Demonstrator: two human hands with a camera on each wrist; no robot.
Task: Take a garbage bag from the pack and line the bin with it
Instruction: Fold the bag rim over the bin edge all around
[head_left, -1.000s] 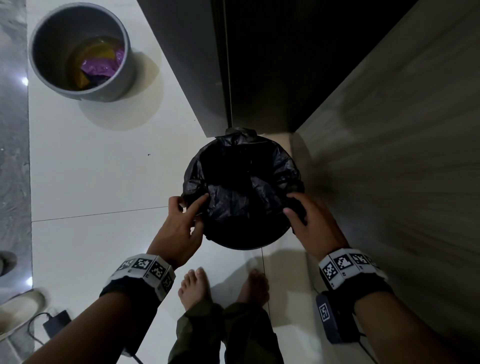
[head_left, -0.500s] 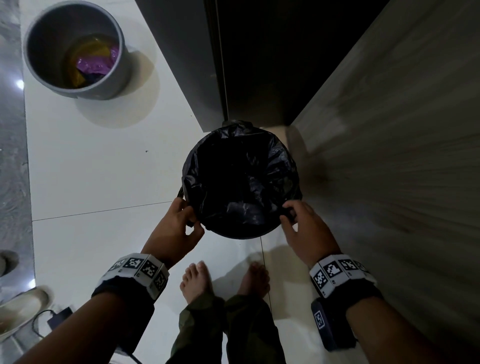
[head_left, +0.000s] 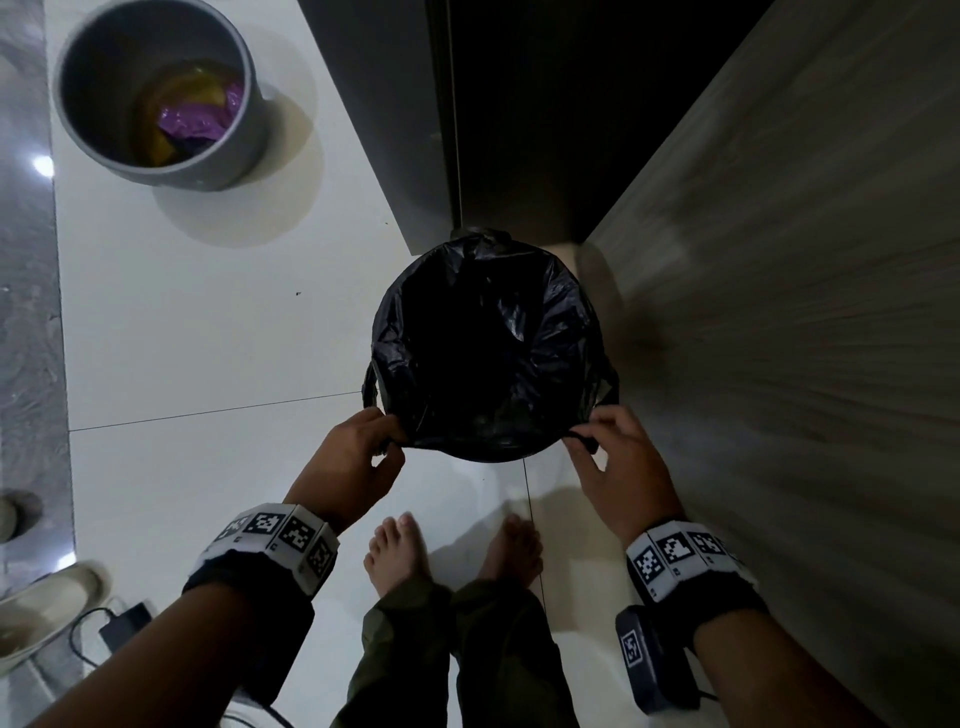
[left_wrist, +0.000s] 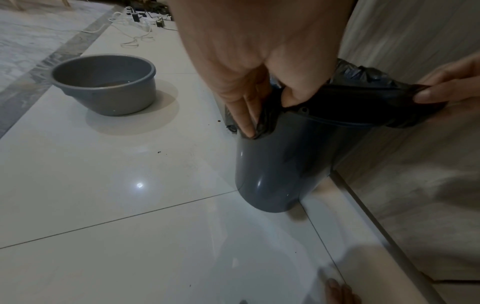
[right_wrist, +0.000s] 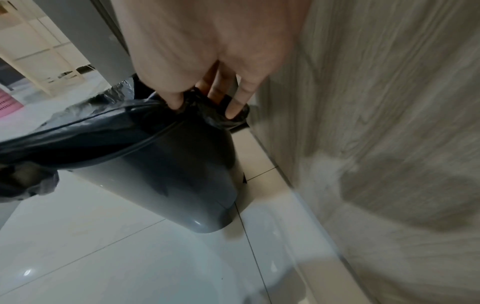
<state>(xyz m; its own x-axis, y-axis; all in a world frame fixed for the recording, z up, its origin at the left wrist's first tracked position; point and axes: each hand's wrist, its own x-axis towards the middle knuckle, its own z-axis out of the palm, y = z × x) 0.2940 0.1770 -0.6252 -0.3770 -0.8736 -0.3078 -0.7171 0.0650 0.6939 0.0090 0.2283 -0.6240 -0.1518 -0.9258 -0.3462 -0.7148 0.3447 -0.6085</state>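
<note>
A black garbage bag (head_left: 488, 358) sits inside the grey bin (left_wrist: 280, 164), its mouth spread wide and its edge folded over the rim. My left hand (head_left: 392, 441) pinches the bag's edge at the near left of the rim; in the left wrist view the left hand (left_wrist: 270, 115) holds that edge down against the bin's outer wall. My right hand (head_left: 584, 439) pinches the bag's edge at the near right. In the right wrist view the right hand (right_wrist: 205, 107) holds bunched black plastic (right_wrist: 91, 131) just over the rim of the bin (right_wrist: 168, 174). No bag pack is in view.
The bin stands in a corner between a wood-grain wall (head_left: 805, 312) and a dark door panel (head_left: 519, 104). A second grey bucket (head_left: 156, 98) with purple and yellow contents stands far left. My bare feet (head_left: 400, 551) are just behind the bin. A charger with its cable (head_left: 124, 618) lies near left.
Both hands have slid along the rim toward me, drawing the bag's edge out and down over the near rim. The bag's mouth now stands wider.
</note>
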